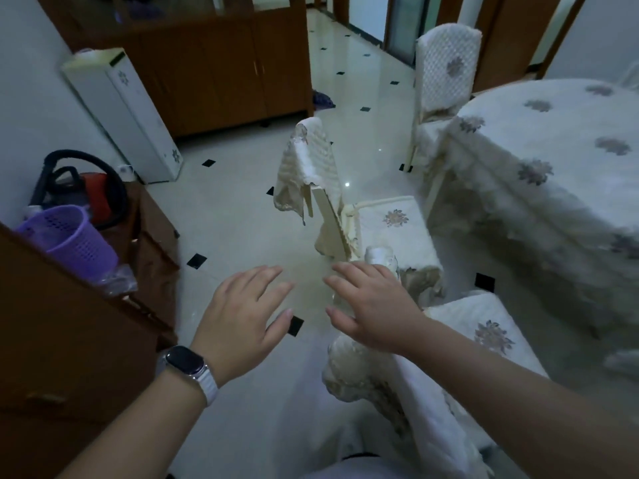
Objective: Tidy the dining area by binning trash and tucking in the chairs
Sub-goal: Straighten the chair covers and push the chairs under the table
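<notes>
Tiled floor (pixel 238 216), chair (pixel 390 224) facing table (pixel 560 112)

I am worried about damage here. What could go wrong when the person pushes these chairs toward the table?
1. The loose cover on the middle chair hangs half off its backrest; a push there may pull it to the floor.
2. The tablecloth hangs low, so a chair seat could catch and drag it.
3. The glossy floor may let the nearest chair slide too fast.

Left hand (pixel 242 311) and right hand (pixel 371 302), fingers spread, hover over the nearest chair's backrest (pixel 366 375).
</notes>
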Demonstrator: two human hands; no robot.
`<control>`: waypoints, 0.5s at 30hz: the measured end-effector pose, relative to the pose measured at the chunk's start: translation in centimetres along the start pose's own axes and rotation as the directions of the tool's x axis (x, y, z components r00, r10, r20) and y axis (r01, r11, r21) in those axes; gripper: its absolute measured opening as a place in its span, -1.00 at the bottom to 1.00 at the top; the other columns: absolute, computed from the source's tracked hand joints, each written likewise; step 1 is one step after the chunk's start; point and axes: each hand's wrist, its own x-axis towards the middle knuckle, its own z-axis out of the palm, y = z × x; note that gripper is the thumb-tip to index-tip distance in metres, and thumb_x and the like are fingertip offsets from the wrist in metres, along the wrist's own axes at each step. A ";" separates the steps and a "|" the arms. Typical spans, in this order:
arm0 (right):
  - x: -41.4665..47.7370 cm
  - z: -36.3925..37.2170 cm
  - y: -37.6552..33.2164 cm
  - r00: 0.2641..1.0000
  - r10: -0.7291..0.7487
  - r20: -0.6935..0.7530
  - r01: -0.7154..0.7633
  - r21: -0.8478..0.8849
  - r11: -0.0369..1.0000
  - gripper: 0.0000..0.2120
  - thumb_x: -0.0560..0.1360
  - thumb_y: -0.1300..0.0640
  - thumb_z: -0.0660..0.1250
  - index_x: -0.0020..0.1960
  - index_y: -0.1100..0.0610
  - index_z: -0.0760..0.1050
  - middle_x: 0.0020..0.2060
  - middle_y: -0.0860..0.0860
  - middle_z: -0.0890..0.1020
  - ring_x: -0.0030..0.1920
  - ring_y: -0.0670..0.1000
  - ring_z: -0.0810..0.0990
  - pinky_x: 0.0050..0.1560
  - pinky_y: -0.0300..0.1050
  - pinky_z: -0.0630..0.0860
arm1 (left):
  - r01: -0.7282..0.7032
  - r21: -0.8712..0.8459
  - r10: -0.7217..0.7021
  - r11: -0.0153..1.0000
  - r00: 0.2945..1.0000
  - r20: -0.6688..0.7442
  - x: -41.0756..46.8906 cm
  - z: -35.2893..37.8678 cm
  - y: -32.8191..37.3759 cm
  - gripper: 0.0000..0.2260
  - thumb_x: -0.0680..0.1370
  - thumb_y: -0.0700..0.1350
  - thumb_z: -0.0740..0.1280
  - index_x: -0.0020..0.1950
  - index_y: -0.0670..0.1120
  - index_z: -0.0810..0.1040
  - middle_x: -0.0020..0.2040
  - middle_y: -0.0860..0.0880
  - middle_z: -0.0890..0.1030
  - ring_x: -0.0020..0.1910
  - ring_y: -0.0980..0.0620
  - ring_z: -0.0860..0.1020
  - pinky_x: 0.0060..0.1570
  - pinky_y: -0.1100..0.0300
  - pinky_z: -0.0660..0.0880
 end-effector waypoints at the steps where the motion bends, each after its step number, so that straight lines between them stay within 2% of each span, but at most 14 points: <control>1: 0.9 0.1 1.1 1.000 0.012 -0.002 -0.012 -0.004 1.000 -0.54 0.51 -0.17 0.19 0.29 0.05 0.49 0.26 0.03 0.54 0.24 0.07 0.48 0.17 0.01 0.38 | -0.013 0.001 0.013 1.000 1.000 -0.001 1.4 0.4 -0.3 -0.65 0.57 0.05 0.23 0.22 -0.10 0.60 0.26 -0.12 0.56 0.23 -0.15 0.52 0.19 -0.08 0.46; 7: 3.2 0.0 5.2 0.992 0.125 -0.012 -0.125 -0.028 0.992 -0.53 0.51 -0.19 0.19 0.31 0.04 0.46 0.29 0.04 0.51 0.28 0.09 0.44 0.21 0.05 0.38 | -0.127 -0.025 0.127 0.992 0.992 0.017 8.0 2.9 -1.8 -0.64 0.58 0.08 0.20 0.23 -0.08 0.59 0.28 -0.11 0.56 0.26 -0.14 0.50 0.24 -0.02 0.36; 10: 3.1 -0.4 6.7 0.981 0.193 -0.019 -0.193 -0.045 0.980 -0.54 0.51 -0.18 0.16 0.29 0.04 0.47 0.28 0.03 0.52 0.27 0.10 0.45 0.20 0.04 0.37 | -0.213 -0.068 0.215 0.975 0.976 0.025 11.3 4.3 -2.1 -0.65 0.58 0.08 0.21 0.24 -0.07 0.58 0.29 -0.11 0.55 0.26 -0.14 0.50 0.22 -0.04 0.42; 15: 2.1 -0.5 8.3 0.913 0.406 -0.026 -0.406 -0.114 0.907 -0.57 0.53 -0.18 0.17 0.29 0.01 0.48 0.29 0.02 0.51 0.28 0.08 0.45 0.21 0.03 0.36 | -0.386 -0.186 0.401 0.903 0.915 0.046 17.1 7.6 -2.8 -0.64 0.57 0.08 0.21 0.25 -0.07 0.57 0.30 -0.12 0.55 0.25 -0.15 0.51 0.20 -0.05 0.41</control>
